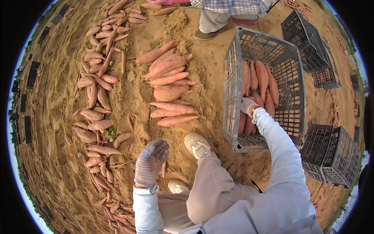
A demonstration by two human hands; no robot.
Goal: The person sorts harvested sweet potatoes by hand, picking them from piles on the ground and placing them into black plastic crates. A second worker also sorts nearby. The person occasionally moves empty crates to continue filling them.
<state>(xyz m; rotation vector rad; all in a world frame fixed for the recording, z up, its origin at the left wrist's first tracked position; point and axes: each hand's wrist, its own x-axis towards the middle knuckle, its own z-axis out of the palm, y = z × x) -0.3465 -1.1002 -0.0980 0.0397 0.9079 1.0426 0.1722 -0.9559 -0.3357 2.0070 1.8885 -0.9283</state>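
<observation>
My left hand (152, 161), in a striped knit glove, is raised above the sandy soil with its fingers a little curled and nothing seen in it. My right hand (249, 106), gloved too, reaches down inside a black plastic crate (268, 44) among sweet potatoes (262, 76). Its fingertips are hidden, so whether it grips one cannot be told. Between my left hand and the crate, farther forward, a row of large sweet potatoes (171, 93) lies on the ground. One thin root (164, 170) lies beside my left hand.
A long heap of smaller sweet potatoes (100, 124) runs along the left. Another person's shoe (209, 34) and trouser leg are just beyond the crate. More black crates stand at the upper right (306, 41) and lower right (330, 155). My shoe (198, 145) is close to the row.
</observation>
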